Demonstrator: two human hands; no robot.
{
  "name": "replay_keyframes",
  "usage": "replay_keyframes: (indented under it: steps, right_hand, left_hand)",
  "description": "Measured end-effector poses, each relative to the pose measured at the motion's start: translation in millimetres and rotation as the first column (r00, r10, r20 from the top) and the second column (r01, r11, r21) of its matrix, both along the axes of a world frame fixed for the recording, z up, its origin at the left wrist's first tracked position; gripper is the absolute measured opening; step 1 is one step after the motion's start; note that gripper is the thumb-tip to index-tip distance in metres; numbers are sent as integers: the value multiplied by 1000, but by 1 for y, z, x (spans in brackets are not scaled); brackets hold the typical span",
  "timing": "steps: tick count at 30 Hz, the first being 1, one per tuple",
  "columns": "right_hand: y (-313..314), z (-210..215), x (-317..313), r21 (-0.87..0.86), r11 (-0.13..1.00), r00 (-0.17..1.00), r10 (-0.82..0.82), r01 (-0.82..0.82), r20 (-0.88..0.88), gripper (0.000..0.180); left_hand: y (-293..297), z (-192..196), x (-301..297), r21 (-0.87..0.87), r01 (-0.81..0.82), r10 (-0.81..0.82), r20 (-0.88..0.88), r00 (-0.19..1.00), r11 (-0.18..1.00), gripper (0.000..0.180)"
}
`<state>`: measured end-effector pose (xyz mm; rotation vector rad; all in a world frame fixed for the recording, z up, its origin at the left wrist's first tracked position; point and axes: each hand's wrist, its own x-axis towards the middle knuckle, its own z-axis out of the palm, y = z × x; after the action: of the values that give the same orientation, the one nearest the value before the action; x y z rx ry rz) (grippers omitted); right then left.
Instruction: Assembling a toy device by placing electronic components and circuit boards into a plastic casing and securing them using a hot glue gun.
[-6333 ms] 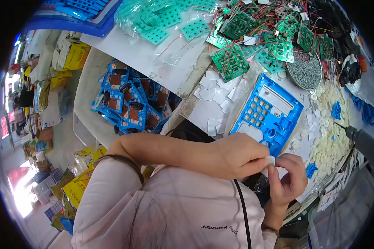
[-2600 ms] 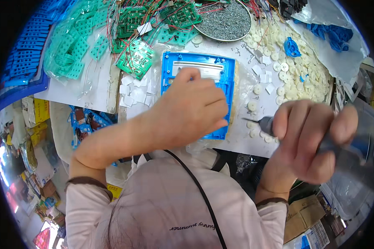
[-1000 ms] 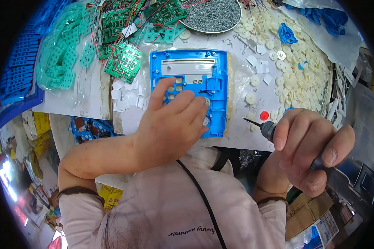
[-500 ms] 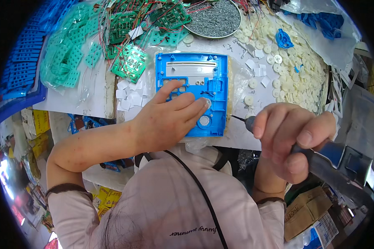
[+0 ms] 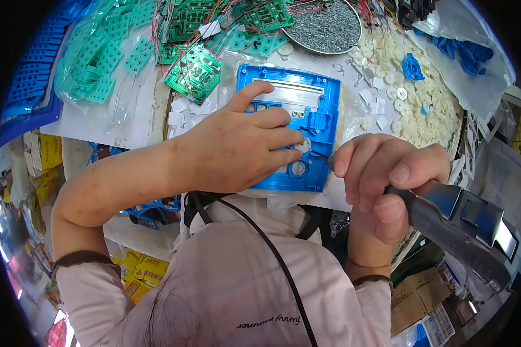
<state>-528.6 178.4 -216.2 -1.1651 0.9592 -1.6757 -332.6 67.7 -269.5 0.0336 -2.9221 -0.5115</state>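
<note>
A blue plastic panel (image 5: 312,95) with a pale window strip lies flat on the bench in front of me. My left hand (image 5: 237,147) presses down on its lower left part, fingertips beside a small white round piece (image 5: 304,144). My right hand (image 5: 388,182) grips a grey electric screwdriver (image 5: 463,222), whose thin bit (image 5: 320,154) touches the panel next to that white piece. The left palm hides the panel's lower left corner.
A round tray of small screws (image 5: 324,26) stands beyond the panel. Green circuit boards (image 5: 197,69) and teal keypad sheets (image 5: 98,69) lie at the back left. White round discs (image 5: 405,98) and blue parts (image 5: 466,55) spread to the right. Cartons (image 5: 417,289) sit below the bench edge.
My right hand has brought the screwdriver leftward until its bit meets the panel. My left hand has stayed pressed on the panel with fingers shifted slightly toward the white piece.
</note>
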Motion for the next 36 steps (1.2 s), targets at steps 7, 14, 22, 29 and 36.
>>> replay_keyframes:
  steps: [7,14,22,29,36]
  right_hand:
    - [-7,-36,-3,-151,987,998,58,-55,15,32]
    - [-8,-45,-8,-118,985,991,121,-127,-52,32]
    - [-13,-32,-5,-83,983,983,155,-163,-95,31]
    - [-10,-23,5,1,997,992,78,-78,-102,30]
    - [-7,-30,7,-25,998,991,59,-63,-119,27]
  left_hand:
    - [-9,-2,-3,23,46,-45,-30,999,999,32]
    - [-16,-5,-6,-28,120,-120,-20,993,992,27]
    - [-7,-16,-2,-32,46,-49,-110,993,998,23]
    - [-11,-8,-5,-37,86,-89,-96,991,996,17]
    - [-14,-15,-5,9,93,-90,-170,981,996,18]
